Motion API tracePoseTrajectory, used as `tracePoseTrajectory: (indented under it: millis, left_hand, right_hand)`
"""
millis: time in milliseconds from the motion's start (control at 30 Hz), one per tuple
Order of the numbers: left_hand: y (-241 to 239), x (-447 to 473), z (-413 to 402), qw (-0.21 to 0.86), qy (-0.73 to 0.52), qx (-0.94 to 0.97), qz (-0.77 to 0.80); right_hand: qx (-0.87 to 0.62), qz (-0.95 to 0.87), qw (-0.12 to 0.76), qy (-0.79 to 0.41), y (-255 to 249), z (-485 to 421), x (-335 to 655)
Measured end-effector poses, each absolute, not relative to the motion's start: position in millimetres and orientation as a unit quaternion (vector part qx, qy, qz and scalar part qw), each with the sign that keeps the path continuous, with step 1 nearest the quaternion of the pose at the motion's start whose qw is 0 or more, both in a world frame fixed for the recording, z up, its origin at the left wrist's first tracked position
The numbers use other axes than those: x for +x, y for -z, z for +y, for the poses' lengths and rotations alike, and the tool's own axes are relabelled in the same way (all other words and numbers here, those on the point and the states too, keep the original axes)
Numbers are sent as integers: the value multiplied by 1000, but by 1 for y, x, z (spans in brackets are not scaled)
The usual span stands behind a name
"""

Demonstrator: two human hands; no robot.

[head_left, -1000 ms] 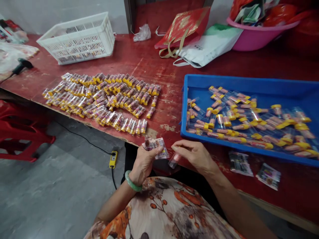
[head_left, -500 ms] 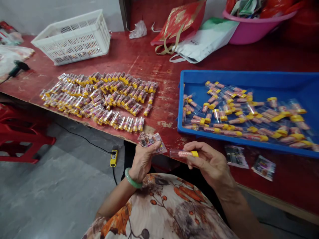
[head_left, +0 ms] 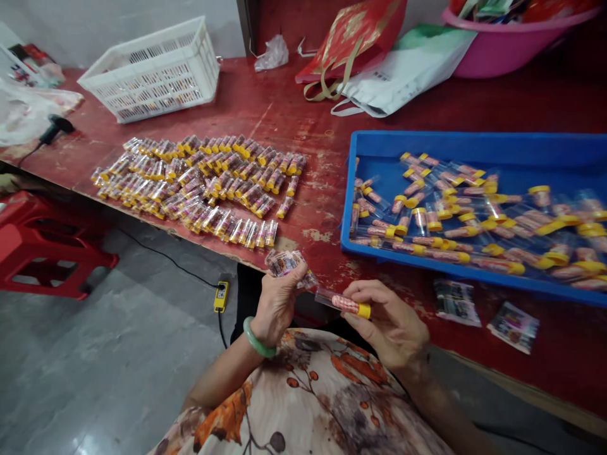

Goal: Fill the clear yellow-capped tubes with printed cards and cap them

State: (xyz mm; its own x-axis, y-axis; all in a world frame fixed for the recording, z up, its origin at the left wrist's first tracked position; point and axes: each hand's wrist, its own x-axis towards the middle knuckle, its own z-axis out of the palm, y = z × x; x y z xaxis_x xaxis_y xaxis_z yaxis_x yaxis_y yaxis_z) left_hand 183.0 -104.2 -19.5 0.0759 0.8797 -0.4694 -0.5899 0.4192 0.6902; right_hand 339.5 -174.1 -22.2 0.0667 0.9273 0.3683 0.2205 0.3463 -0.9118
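My left hand, with a green bangle on the wrist, is closed on a small stack of printed labels at the table's front edge. My right hand pinches a clear tube with a yellow cap, held level, its open end pointing at the labels. To the right stands a blue tray with several yellow-capped tubes loose in it. On the red table to the left lie rows of several labelled tubes.
A white crate stands at the back left. Red and white bags and a pink basin are at the back. Two label packets lie in front of the tray. A red stool and a cable switch are below the table.
My right hand has turned the capped tube level and brought its open end closer to the labels in my left hand. The view shifted slightly.
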Motion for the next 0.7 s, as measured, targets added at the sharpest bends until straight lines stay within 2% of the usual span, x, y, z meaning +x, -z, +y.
tracePoseTrajectory:
  millis: [100,367,700]
  left_hand:
    - [18,184,-104,736,-493,132,444]
    - [12,188,-107,762,-467,91,439]
    - [18,186,-103,757,-470,75,448]
  right_hand:
    - [-487,-639,540,-250,25,-174,339]
    - [-485,-748,451,46,37,-181,338]
    - [-466,-766,426,122,38,-179,337]
